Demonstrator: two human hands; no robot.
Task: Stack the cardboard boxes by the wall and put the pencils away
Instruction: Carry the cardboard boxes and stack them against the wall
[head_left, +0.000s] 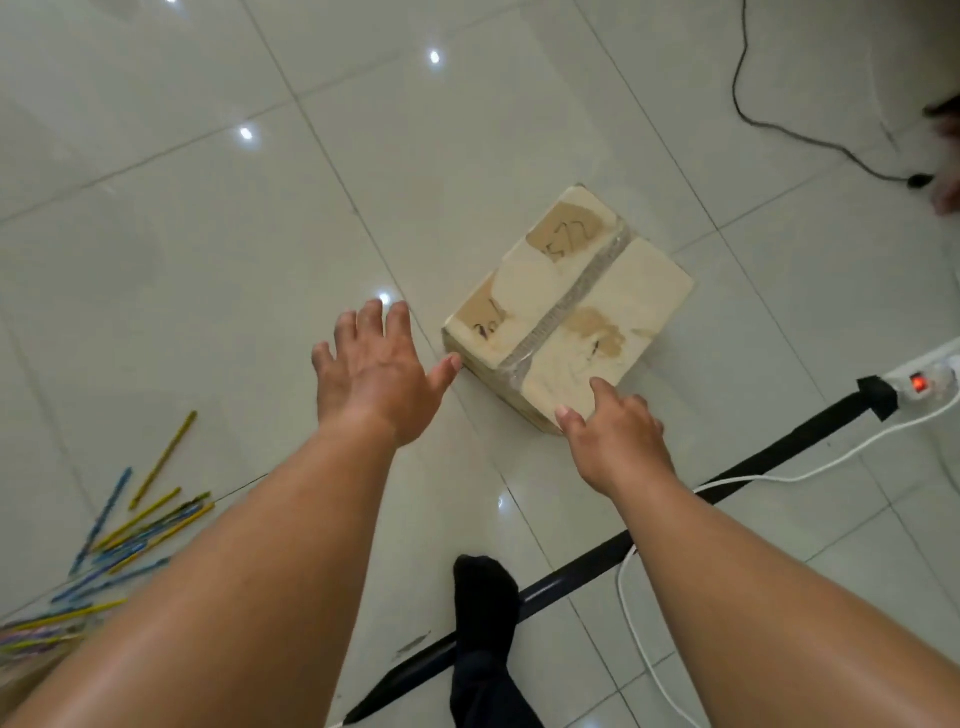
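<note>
A taped cardboard box (571, 296) with torn brown label patches lies flat on the white tiled floor, right of centre. My left hand (374, 364) hovers with fingers spread just left of the box's near corner, holding nothing. Fingers of my right hand (613, 426) rest on the box's near edge, without a closed grip. Several coloured pencils (135, 525), blue and yellow, lie scattered on the floor at the lower left.
A black strip (769, 452) runs diagonally across the floor below the box. A white power strip (924, 382) with a lit red switch and white cable lies at the right. A black cable (769, 124) trails at top right. My foot in a black sock (483, 597) stands near.
</note>
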